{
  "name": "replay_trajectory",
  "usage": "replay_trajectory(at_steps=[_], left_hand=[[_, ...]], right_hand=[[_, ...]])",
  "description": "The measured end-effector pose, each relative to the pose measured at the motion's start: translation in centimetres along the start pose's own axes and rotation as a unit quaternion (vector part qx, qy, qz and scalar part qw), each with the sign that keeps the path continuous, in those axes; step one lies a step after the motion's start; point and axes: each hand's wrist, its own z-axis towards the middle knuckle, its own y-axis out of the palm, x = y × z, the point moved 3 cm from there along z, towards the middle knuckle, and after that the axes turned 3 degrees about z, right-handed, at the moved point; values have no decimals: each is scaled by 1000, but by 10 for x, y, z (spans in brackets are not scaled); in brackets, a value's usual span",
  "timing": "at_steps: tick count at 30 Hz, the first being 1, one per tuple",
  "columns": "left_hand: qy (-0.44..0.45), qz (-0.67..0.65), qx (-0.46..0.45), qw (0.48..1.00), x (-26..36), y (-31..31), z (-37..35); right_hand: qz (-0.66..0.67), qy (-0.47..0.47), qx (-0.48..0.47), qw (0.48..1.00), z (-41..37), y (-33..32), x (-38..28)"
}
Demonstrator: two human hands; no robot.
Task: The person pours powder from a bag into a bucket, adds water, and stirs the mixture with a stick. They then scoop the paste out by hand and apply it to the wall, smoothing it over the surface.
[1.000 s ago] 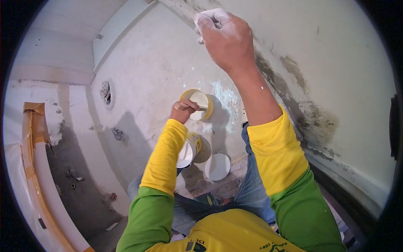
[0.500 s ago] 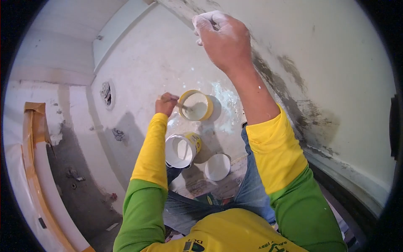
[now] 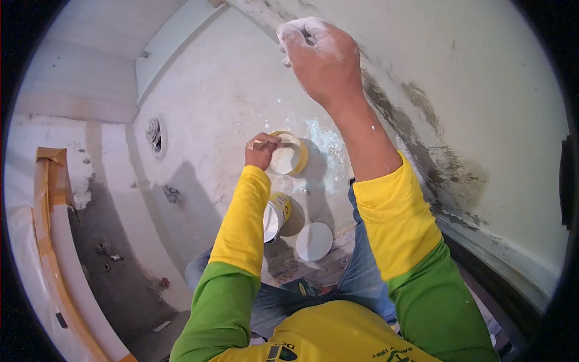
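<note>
My left hand (image 3: 259, 152) is closed around the wooden handle of a brush (image 3: 258, 143). The brush's head reaches over the rim of a round yellow tub (image 3: 304, 158) holding whitish liquid, and its tip is hard to make out. Close by my left forearm stands a white bucket (image 3: 273, 220) with a yellow label, partly hidden by the sleeve. A round white lid (image 3: 314, 241) lies beside it. Raised toward the wall on the right, my right hand (image 3: 322, 51) has its fingers curled in and coated with white powder; whatever they may hold is hidden.
A pale wall (image 3: 482, 78) with dark stains rises on the right. Wet whitish splashes (image 3: 325, 145) mark the floor beside the tub. To the left are a floor drain hole (image 3: 155, 136) and a ledge edged with orange tape (image 3: 45, 223). My knees flank the bucket and lid.
My left hand has moved right with the brush, whose head has shifted toward the far side of the tub. The left forearm now covers more of the bucket. My right hand stays put.
</note>
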Motion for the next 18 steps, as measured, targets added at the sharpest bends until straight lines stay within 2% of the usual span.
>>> replay_trajectory(at_steps=[1,3,4,5,7,8,9,12,14,15,17,18], left_hand=[[-1,-1,-2,1000,-5,-3,-4],[19,-35,-148,988,-22,-15,-9],[-41,29,-143,988,-33,-29,0],[-40,29,-139,989,-22,-31,5],[-78,127,-42,988,-3,-41,13],[-25,67,0,997,-6,-32,16],[-5,106,36,994,-12,-20,16],[35,66,-4,997,-18,-1,-1],[33,-54,-132,989,-31,-16,-4],[-94,-27,-119,988,-37,-37,1],[-124,109,-55,985,-37,-56,14],[-124,109,-54,985,-39,-50,13]], right_hand=[[2,-4,1,1000,0,-1,0],[2,-3,4,1000,-1,-5,4],[0,-6,5,1000,-1,-5,7],[0,-14,5,1000,0,-4,6],[4,-11,4,1000,1,-2,4],[6,-3,6,1000,0,-1,4],[8,-2,5,1000,-1,1,4],[41,-2,2,999,0,0,5],[-2,-33,6,999,-1,-4,2],[-2,-33,5,999,-2,-5,2],[-3,-2,7,1000,0,-5,2],[-2,-3,6,1000,-1,-4,1]])
